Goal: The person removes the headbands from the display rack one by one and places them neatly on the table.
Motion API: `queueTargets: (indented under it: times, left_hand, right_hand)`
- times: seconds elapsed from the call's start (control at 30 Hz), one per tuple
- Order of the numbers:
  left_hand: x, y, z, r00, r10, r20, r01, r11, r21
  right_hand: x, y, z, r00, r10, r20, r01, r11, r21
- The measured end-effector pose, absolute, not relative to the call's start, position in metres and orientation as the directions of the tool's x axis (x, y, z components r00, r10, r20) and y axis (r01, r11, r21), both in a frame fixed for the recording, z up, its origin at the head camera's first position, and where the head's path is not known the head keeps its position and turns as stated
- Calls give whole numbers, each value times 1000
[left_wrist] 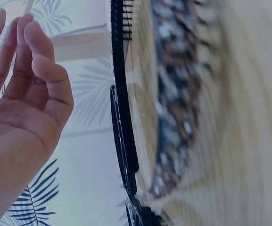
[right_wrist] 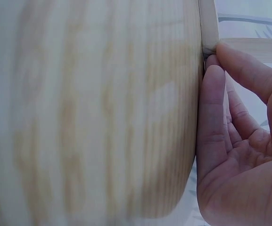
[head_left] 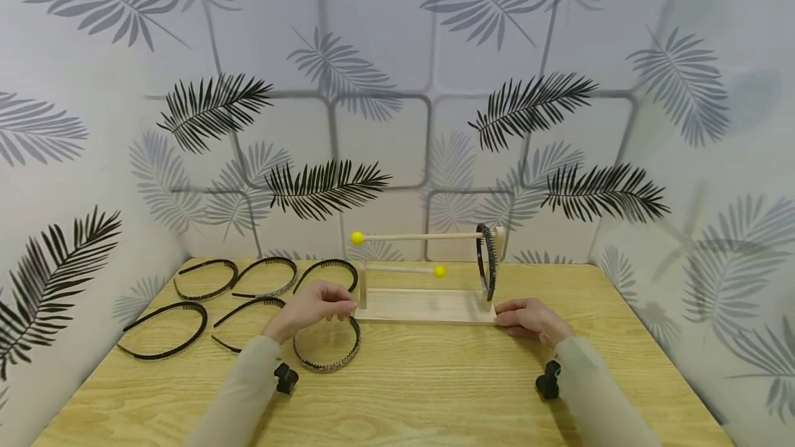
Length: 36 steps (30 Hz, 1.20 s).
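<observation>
A light wooden stand has two rods, each tipped with a yellow ball. From the upper rod, near the right post, hangs a dark studded headband. My right hand pinches the base's right end, thumb and forefinger at its corner in the right wrist view. The left hand is by the base's left end, its fingers loosely bent and nothing gripped in the left wrist view. Below it on the table lies a glittery headband, large and blurred in the left wrist view.
Several more black headbands lie in two rows at the left of the wooden table. Behind the table stands a wall with a leaf pattern. Each wrist wears a small black camera.
</observation>
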State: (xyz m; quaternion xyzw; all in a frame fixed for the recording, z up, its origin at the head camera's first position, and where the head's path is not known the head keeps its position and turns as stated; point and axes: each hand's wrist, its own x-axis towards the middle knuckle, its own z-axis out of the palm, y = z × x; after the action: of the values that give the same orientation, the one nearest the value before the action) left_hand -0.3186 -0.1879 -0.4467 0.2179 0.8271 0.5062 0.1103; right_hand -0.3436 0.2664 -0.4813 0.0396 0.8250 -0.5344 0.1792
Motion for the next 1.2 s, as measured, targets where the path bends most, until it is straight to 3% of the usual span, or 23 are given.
queueTargets:
  times: [0.27, 0.77, 1.2]
  left_hand:
    - [-319, -169, -449, -904, 417, 94, 240, 312, 919]
    - [-321, -128, -444, -919, 335, 207, 309, 290, 906]
    - [-331, -79, -439, -910, 300, 288, 337, 128, 933]
  right_hand:
    - [-344, 264, -481, -932, -131, -338, 257, 417, -872]
    - [-344, 263, -482, -936, -133, -326, 250, 402, -881]
    - [-343, 264, -481, -938, -128, -323, 243, 421, -874]
